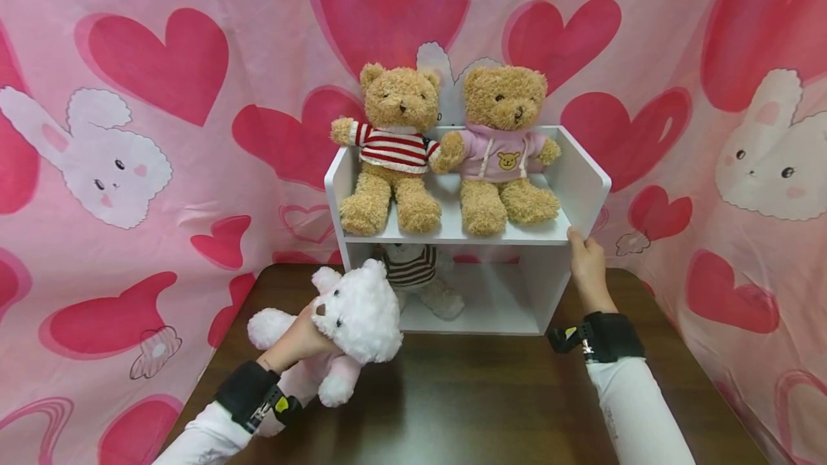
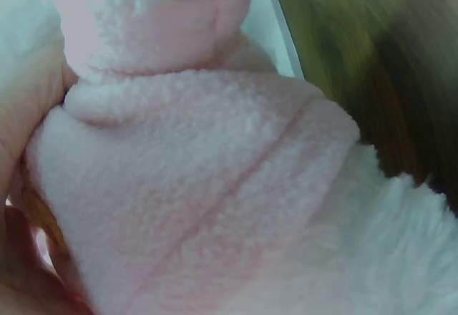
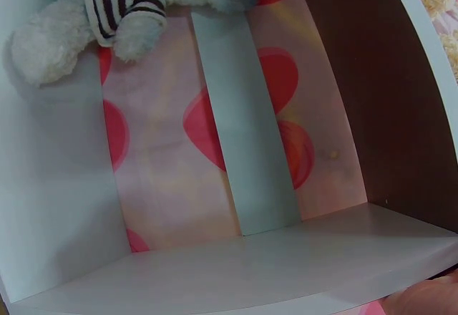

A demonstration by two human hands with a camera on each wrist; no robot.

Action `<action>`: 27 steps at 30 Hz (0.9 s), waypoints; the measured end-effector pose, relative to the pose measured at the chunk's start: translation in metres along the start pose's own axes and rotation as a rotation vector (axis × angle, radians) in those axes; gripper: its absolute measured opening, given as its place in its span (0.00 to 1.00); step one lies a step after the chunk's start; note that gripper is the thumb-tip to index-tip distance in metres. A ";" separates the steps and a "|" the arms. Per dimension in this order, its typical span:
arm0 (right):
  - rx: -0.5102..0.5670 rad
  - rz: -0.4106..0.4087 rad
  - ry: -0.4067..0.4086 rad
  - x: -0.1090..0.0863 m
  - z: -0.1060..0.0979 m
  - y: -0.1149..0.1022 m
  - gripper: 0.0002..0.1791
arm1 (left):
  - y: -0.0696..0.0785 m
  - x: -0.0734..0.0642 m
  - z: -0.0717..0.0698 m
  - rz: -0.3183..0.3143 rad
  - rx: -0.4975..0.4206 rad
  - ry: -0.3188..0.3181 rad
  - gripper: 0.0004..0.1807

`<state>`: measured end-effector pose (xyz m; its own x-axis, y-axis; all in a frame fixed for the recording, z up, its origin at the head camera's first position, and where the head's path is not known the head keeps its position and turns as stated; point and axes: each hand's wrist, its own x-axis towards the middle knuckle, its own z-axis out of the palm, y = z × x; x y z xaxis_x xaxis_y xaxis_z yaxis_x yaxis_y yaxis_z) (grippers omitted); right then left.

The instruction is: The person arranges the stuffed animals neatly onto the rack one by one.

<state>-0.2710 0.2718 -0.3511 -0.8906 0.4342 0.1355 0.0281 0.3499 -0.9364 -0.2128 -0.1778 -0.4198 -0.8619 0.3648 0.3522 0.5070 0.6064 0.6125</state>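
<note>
My left hand [image 1: 304,336] grips a white teddy bear [image 1: 362,311] in pink clothing round its upper body, in front of the shelf's left side. Its pink fleece top [image 2: 193,165] fills most of the left wrist view, with the fingers at the left edge. My right hand [image 1: 588,271] holds the right side of the white shelf [image 1: 452,232] near the front corner of its upper board. On that board sit a tan bear in a red-striped sweater [image 1: 394,149] and a tan bear in a pink hoodie [image 1: 504,149]. A pale bear in a dark-striped shirt [image 3: 129,7] sits in the lower compartment, partly hidden in the head view.
The shelf stands on a dark brown wooden table [image 1: 465,400]. Behind and beside it hangs a pink cloth [image 1: 258,41] printed with hearts and rabbits. A pale strip [image 3: 247,122] crosses the back of the lower compartment.
</note>
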 end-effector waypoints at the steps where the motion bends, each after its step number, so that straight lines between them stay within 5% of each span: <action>1: -0.001 -0.001 0.001 0.000 0.000 0.000 0.34 | 0.002 0.001 0.000 -0.015 -0.021 0.000 0.43; 16: -0.006 -0.009 0.005 0.001 0.000 0.000 0.34 | 0.032 0.003 0.008 -0.229 -0.065 0.006 0.43; 27: -0.003 -0.007 0.002 0.001 0.000 0.001 0.34 | 0.044 0.004 0.017 -0.274 -0.140 0.084 0.41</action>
<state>-0.2722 0.2728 -0.3517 -0.8899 0.4333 0.1423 0.0233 0.3549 -0.9346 -0.1937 -0.1377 -0.4039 -0.9670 0.1381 0.2142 0.2546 0.5686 0.7822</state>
